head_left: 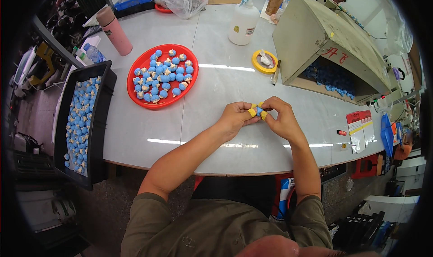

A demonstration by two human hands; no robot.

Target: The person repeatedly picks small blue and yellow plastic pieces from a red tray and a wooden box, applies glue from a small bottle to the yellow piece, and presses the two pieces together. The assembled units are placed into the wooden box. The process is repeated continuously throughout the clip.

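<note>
- Many blue-and-cream pieces [80, 117] lie in a black bin [100, 130], well to the left of the grip. Their status, finished or waiting, cannot be determined.
- Several dozen similar round pieces [165, 78] occupy a red plate [140, 60], left of the grip and farther from the body. They appear comparable to the bin contents; which batch precedes the other cannot be established.
- Left hand [232, 118]: thumb and forefinger closed in a pinch against the left side of the workpiece. Yellow coverings [251, 113] are fitted at the fingertips.
- Blue workpiece [259, 112]: located between the two hands, above the table [212, 94]. Judged to be in process: one unit, not yet released. Its fine detail is hidden by the fingers.
- Right hand [285, 120]: thumb and forefinger closed in a matching pinch on the right side of the workpiece; similar yellow coverings.
- Open-fronted cabinet [302, 31], right of the grip and farther out: holds a heap of blue items [327, 81]. Their stage of completion is too indistinct to tell.
</note>
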